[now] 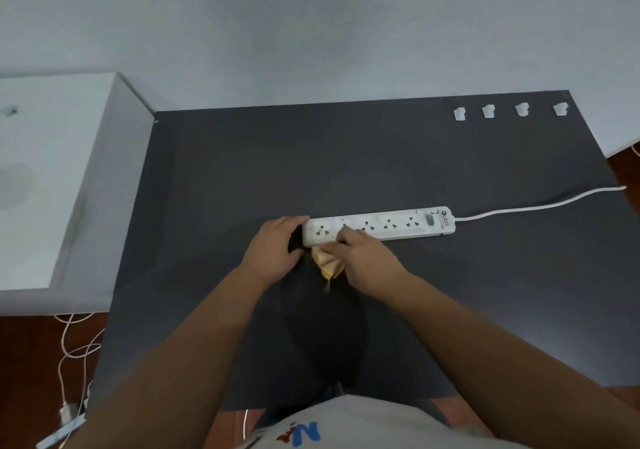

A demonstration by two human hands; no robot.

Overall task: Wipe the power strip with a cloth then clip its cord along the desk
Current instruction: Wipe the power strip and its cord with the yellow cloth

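A white power strip (388, 224) lies across the middle of the dark desk (346, 157). Its white cord (540, 204) runs right to the desk's edge. My left hand (277, 247) grips the strip's left end and holds it still. My right hand (363, 258) is closed on a folded yellow cloth (327, 264) and presses it against the strip's near side by the left sockets. Much of the cloth is hidden under my fingers. Several white cord clips (488, 111) sit in a row at the desk's far right edge.
A white cabinet (52, 178) stands against the desk's left side. White cables (74, 348) and a plug lie on the wooden floor at the lower left. A pale wall rises behind the desk. My dark shadow falls on the desk's near middle.
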